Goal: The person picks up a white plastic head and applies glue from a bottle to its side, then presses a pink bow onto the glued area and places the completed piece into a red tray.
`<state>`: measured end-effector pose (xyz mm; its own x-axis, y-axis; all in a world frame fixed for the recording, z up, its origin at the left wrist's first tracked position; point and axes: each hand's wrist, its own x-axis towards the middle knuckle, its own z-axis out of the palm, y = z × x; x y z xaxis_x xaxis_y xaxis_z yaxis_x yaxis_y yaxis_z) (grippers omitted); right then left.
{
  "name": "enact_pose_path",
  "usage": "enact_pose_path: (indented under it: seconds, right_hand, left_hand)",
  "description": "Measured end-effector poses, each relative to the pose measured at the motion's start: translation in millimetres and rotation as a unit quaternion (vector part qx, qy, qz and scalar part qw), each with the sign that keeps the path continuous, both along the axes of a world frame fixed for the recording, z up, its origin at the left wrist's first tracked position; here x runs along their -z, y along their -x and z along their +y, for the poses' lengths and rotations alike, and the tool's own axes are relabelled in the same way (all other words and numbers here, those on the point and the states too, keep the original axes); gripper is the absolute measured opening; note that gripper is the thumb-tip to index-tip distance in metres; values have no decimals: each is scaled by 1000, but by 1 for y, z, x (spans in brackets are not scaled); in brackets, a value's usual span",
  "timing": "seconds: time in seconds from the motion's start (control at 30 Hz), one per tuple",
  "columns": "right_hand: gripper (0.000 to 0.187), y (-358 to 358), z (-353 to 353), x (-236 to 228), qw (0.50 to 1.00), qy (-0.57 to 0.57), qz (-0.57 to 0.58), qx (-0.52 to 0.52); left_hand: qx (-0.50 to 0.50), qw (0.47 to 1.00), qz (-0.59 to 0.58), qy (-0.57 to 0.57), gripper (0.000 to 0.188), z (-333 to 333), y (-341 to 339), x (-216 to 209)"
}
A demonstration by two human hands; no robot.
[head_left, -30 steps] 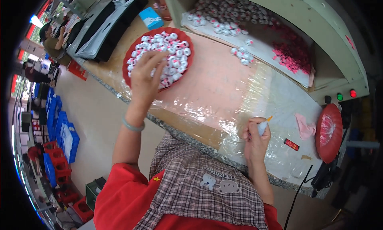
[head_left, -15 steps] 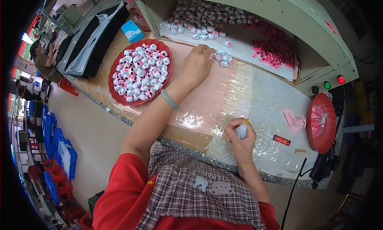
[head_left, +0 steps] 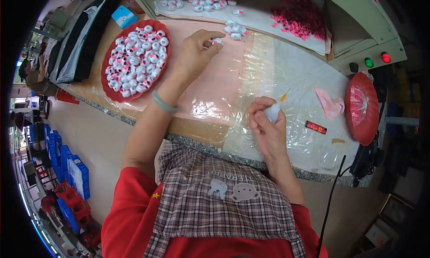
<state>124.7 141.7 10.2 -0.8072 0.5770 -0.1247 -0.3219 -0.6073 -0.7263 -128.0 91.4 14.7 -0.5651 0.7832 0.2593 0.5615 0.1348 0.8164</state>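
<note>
Between the thumb and fingers of my left hand [head_left: 197,52] is a small white rounded piece with a pink mark [head_left: 217,41]. That hand is over the pink sheet [head_left: 206,83], just left of a small cluster of similar white pieces [head_left: 235,29]. My right hand [head_left: 272,128] is wrapped round a small translucent squeeze bottle [head_left: 272,112]. Its orange needle tip [head_left: 283,97] points up and to the right. A red scalloped tray [head_left: 166,63], heaped with white pieces with pink parts, stands left of my left hand.
An open pale-green cabinet [head_left: 358,34] at the back holds more white pieces and loose pink bits [head_left: 298,23]. To the right lie a pink cloth [head_left: 330,104], a small red tube [head_left: 316,127] and a red dish [head_left: 366,119]. A blue box [head_left: 124,17] stands far left.
My left hand has come back from the cluster with a white piece in its fingers. The bottle's needle tip has come into clearer view. The whole view has shifted.
</note>
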Motion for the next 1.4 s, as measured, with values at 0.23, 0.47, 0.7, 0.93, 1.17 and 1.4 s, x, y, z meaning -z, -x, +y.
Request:
enact_pose_path:
  seconds: [0.23,0.47,0.7,0.93,1.17,1.4]
  right_hand:
    - [31,1,2,8,999,21,44,-19]
    - [28,-7,4,8,999,-12,48,6]
    - [19,-37,38,-31,957,-211,-151,131]
    - [18,-97,137,-19,597,-609,-435,290]
    - [16,-100,158,3,550,-628,-510,206]
    - [22,-111,180,26,638,-552,-493,211]
  left_hand:
    - [63,962,-265,-19,28,-48,-52,0]
    - [93,919,-382,-20,28,-56,-81,-2]
    - [66,915,-399,-8,26,-67,-91,-3]
    - [111,904,-412,-14,27,-70,-94,-5]
    - [130,884,-449,-19,28,-76,-103,-9]
    - [175,808,-559,-59,31,-76,-112,-14]
